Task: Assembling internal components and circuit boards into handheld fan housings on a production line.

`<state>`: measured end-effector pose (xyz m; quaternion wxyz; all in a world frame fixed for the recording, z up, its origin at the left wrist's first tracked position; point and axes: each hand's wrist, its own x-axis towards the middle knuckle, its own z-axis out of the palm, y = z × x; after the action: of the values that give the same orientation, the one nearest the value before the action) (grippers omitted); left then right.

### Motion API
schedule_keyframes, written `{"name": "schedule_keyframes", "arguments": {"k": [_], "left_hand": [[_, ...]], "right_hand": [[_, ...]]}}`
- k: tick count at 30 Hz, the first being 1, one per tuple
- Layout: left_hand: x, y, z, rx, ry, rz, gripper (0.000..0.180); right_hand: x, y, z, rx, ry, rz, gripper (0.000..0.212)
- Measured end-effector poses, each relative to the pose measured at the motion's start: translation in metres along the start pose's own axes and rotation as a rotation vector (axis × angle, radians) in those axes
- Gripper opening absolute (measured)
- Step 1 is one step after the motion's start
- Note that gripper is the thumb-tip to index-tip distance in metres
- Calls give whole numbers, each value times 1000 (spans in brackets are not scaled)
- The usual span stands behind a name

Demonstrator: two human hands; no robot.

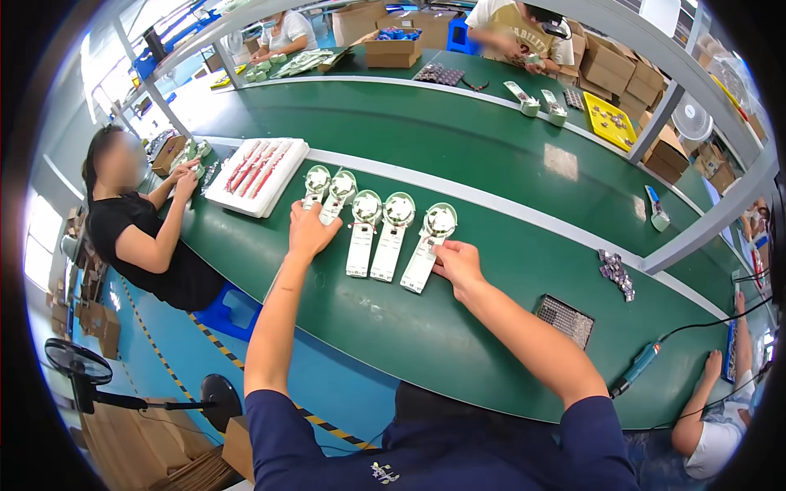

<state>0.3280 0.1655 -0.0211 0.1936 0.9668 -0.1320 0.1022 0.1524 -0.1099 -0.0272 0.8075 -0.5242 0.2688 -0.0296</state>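
Note:
Several white and pale green handheld device housings, each with a round, shiny, bowl-like head, lie in a row on the green worktable (360, 327). My left hand (311, 233) is closed over the lower ends of the two leftmost, a left housing (316, 182) and the one beside it (341, 190). Two more, a third housing (360, 245) and a fourth housing (391, 245), lie untouched in the middle. With thumb and fingers, my right hand (460, 266) grips the side of the rightmost housing (419, 262), which lies slightly tilted.
A white foam tray (295, 155) with red-and-white parts stands at left, near a co-worker (135, 213). To my right are a box of small metal pieces (565, 319), a corded electric screwdriver (637, 370) and a pile of small parts (616, 274). Grey rails (491, 200) cross behind.

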Motion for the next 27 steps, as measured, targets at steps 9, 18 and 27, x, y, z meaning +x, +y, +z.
{"name": "schedule_keyframes", "arguments": {"k": [9,18,27], "left_hand": [[-13,5,11,-41,155,65,53],[-27,29,22,-74,138,-28,56],[-30,20,11,-18,143,24,57]], "right_hand": [[-15,-54,-97,-222,114,-10,26],[-24,-58,-151,-285,139,27,25],[-75,-136,-126,-1490,125,-297,34]]}}
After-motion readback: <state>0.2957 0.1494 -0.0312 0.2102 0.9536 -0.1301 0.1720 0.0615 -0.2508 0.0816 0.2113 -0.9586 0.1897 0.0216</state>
